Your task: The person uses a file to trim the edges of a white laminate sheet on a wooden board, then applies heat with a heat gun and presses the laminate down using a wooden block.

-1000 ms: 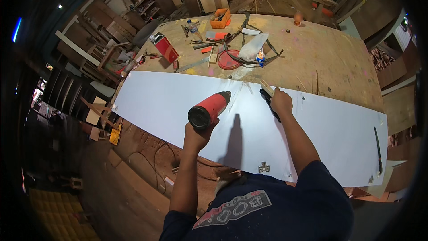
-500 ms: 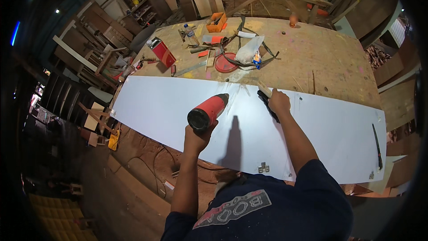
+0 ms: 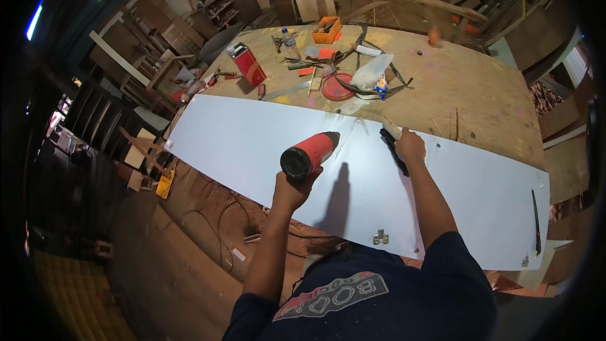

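My left hand is closed round the grip of a red and black heat gun, held above a long white panel. The gun's dark nozzle points away to the right, and its shadow falls on the panel. My right hand is closed on a brush with a pale wooden back and a dark bristle-like strip, resting at the panel's far edge. Most of the brush's grip is hidden under my fingers. Grey smudges mark the panel between my hands.
Beyond the panel, the wooden table bears a red can, a bottle, an orange box, a red lid, black strips and a plastic bag. Metal hinges lie at the near edge; a black strip lies right.
The whole view has shifted, so the scene sits farther right in the picture. Both hands keep their hold and nearly the same places over the panel.
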Tool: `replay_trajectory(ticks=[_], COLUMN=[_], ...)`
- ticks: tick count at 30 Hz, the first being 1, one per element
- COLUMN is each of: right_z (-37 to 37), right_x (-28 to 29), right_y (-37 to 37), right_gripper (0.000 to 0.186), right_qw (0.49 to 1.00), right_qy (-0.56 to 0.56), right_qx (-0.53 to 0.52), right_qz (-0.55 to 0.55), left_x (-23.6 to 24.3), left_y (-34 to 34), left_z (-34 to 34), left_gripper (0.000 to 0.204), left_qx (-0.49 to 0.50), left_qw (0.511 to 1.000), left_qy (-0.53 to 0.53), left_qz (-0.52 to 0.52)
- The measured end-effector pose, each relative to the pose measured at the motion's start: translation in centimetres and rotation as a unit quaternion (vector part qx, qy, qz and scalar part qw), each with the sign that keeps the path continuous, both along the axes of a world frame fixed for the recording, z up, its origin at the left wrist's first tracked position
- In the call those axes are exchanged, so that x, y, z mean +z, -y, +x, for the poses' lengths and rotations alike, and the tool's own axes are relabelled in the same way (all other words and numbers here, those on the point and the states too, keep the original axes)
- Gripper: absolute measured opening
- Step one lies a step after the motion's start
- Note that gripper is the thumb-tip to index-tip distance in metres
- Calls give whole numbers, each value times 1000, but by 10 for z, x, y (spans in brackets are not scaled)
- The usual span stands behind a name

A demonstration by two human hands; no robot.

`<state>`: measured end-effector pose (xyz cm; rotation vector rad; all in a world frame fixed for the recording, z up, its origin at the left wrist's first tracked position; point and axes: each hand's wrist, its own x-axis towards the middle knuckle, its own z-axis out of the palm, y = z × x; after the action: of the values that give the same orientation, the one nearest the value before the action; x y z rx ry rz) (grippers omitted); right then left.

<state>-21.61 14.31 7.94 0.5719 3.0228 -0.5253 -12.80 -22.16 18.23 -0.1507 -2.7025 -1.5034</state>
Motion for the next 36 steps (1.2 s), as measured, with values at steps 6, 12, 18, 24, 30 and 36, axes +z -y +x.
replay_trajectory(ticks=[6, 12, 18, 24, 30, 36], right_z=[6, -3, -4, -2, -4, -4], right_x=[-2, -4, 2, 9, 3, 11], right_y=[11, -1, 0, 2, -4, 0], right_gripper=[34, 45, 47, 46, 43, 49], right_qw=[1000, 1000, 1000, 999, 1000, 999], right_qy=[-14, 12, 22, 31, 8, 32], right_qx=[3, -6, 1, -6, 0, -8], right_qz=[17, 13, 16, 4, 7, -2], left_x=[-12, 0, 10, 7, 10, 8], left_y=[14, 0, -14, -21, -24, -22], left_z=[4, -3, -12, -24, -28, -34], left_gripper=[40, 41, 42, 48, 48, 45], left_qx=[-33, -2, -17, -30, -28, -37], left_qw=[993, 997, 998, 996, 996, 996], left_qy=[-90, 73, 46, 38, 44, 38], left_qz=[-71, -35, -39, -77, -70, -66])
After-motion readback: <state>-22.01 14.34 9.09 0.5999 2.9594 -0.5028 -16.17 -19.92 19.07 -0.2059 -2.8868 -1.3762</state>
